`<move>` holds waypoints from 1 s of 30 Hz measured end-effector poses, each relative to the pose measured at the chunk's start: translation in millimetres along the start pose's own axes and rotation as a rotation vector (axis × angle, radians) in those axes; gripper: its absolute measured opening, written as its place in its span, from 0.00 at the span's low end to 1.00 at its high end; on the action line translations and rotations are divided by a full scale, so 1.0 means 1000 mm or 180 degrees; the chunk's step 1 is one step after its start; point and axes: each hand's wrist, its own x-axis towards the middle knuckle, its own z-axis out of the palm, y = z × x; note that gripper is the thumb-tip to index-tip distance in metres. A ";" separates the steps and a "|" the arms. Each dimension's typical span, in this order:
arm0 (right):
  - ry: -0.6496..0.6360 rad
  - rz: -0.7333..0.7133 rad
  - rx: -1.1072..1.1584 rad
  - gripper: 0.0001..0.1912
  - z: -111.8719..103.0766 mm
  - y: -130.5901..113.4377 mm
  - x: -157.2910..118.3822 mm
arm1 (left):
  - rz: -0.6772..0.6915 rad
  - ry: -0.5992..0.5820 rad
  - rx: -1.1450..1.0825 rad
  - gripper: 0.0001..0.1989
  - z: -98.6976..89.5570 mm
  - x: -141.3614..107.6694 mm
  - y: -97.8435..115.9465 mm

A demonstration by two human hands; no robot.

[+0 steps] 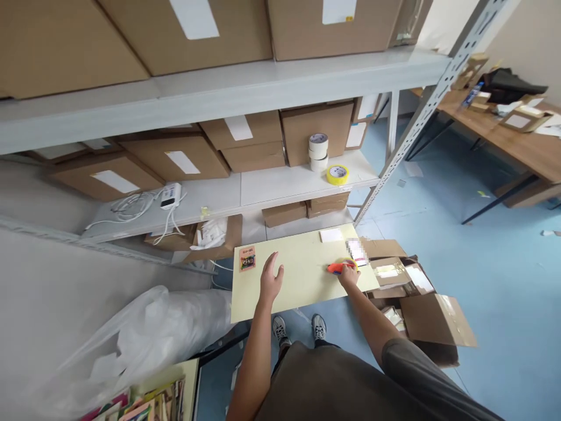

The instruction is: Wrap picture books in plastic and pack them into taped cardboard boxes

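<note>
Grey metal shelving point(219, 96) spans the upper view, its tiers loaded with brown cardboard boxes point(210, 35). Beyond its right-hand post, a long brown wooden table point(499, 131) stands on the blue floor. Left of the person, a bulky translucent plastic bag point(170, 321) bulges with white contents. Before the person is a pale yellow rectangular tabletop point(302, 266); open brown cardboard cartons point(433, 316) sit just beside its right end.

The left hand point(270, 282) is raised over the tabletop's left half, empty, fingers extended and thumb spread wide. The right hand point(349, 275) is closed around an orange-red tape dispenser point(334, 268) with a yellow rim showing, at the tabletop's right part; whether the dispenser touches the surface is unclear.

On the middle shelf, a yellow tape roll point(337, 175) lies beside two stacked white tape rolls point(318, 152). Near the tabletop's far edge rest a white-and-pink packet point(358, 251), close to the right hand, a blank white rectangle point(331, 235) and, at the left, a small salmon-pink picture card point(247, 258).
</note>
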 end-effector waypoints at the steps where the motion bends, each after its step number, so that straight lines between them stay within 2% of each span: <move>1: 0.0034 -0.0083 0.0027 0.20 -0.004 -0.008 0.001 | -0.0015 0.0078 0.0005 0.26 -0.006 -0.001 0.000; 4: 0.0272 -0.0769 0.0394 0.25 -0.015 -0.050 0.000 | -0.0111 0.0390 -0.0031 0.26 -0.033 -0.008 -0.003; 8: 0.0644 -0.2021 0.1247 0.27 -0.024 -0.147 -0.019 | -0.0370 0.0877 -0.0100 0.28 -0.079 -0.027 -0.020; 11: 0.0548 -0.2770 0.1543 0.28 -0.021 -0.227 -0.055 | -0.0608 0.1256 -0.0090 0.28 -0.118 -0.052 -0.040; 14: 0.0290 -0.3366 0.1666 0.28 -0.008 -0.298 -0.107 | -0.0740 0.1561 -0.0075 0.29 -0.161 -0.086 -0.065; 18: -0.0117 -0.3972 0.1616 0.28 0.024 -0.374 -0.189 | -0.0980 0.2018 -0.0030 0.29 -0.231 -0.141 -0.108; 23: -0.0554 -0.4435 0.1278 0.29 0.079 -0.452 -0.277 | -0.1339 0.2581 -0.0071 0.30 -0.320 -0.207 -0.174; 26: -0.0797 -0.4415 0.1023 0.31 0.119 -0.492 -0.312 | -0.1527 0.2727 -0.0122 0.31 -0.355 -0.233 -0.217; 30: -0.1145 -0.4341 0.0592 0.32 0.176 -0.541 -0.350 | -0.1716 0.2630 -0.0168 0.30 -0.381 -0.251 -0.271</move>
